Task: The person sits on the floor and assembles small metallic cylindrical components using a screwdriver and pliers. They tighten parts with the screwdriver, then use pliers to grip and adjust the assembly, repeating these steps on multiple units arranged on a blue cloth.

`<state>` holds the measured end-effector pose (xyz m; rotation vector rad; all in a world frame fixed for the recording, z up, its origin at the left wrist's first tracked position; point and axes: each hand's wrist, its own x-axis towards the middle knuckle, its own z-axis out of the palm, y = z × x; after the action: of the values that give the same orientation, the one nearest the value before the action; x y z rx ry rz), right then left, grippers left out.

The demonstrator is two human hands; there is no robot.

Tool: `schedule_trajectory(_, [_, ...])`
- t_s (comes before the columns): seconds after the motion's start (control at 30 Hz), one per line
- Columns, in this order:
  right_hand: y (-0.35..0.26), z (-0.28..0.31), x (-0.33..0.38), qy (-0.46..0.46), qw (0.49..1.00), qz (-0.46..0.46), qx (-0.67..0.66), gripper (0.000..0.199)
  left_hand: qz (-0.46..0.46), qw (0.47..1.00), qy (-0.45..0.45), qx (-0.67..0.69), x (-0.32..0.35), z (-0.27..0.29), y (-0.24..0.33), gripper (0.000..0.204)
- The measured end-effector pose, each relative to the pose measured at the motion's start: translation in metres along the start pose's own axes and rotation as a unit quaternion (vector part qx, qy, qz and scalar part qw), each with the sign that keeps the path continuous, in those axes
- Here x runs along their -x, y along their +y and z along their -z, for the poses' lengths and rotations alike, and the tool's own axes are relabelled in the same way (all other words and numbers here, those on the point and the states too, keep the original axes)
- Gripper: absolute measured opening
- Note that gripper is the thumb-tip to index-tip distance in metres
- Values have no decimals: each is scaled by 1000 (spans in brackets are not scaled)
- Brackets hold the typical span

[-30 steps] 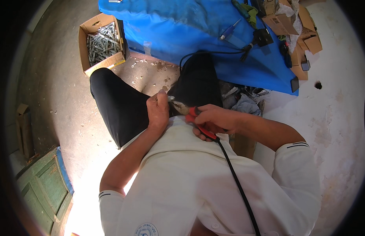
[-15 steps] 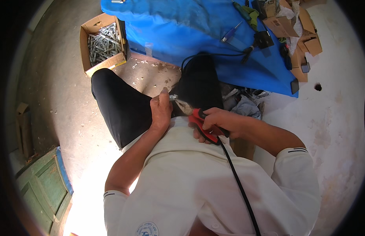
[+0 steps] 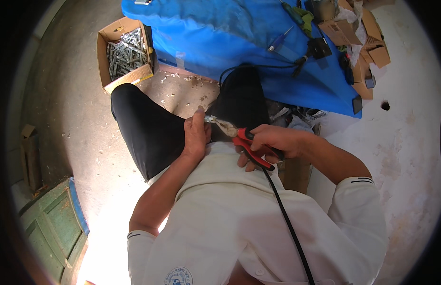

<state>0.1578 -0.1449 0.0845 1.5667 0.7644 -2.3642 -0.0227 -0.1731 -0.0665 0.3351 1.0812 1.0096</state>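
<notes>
Above my lap, my left hand (image 3: 196, 137) is closed around a small silver metal part (image 3: 209, 119), whose end sticks out beside the thumb. My fingers hide the rest of it, so its exact kind cannot be made out. My right hand (image 3: 273, 144) grips pliers (image 3: 251, 153) by their red and black handles. The pliers point left, and their worn metal jaws meet the exposed end of the part. How tightly the jaws bite cannot be seen.
A cardboard box (image 3: 104, 64) full of metal pieces stands on the floor at the far left. Ahead, a blue-covered surface (image 3: 196, 33) carries a blue pen-like tool (image 3: 280, 39) and a black cable. Opened cartons (image 3: 341, 33) lie far right; a black cord (image 3: 289, 223) crosses my shirt.
The pliers and my right hand have shifted slightly to the right, and the jaws show more plainly at the metal part. My left hand has moved a little right, still holding the part.
</notes>
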Motion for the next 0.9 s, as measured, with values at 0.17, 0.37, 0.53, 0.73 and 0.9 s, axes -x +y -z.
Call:
schedule_trajectory(0.17, [4,-8,7,9,999,37,-30,42,52,997,-22,50,-2,2,1,42])
schedule_trajectory(0.37, [8,-12,8,20,991,124,-35,45,72,992,-58,91,0,3,4,40])
schedule_trajectory(0.53, [21,-16,8,32,987,154,-16,46,89,981,-78,151,1,5,6,39])
schedule_trajectory(0.73, [37,-9,3,166,940,198,225,59,77,985,-87,124,1,5,3,39])
schedule_trajectory(0.9, [53,13,-12,277,812,313,408,68,17,993,-112,34,5,3,5,41])
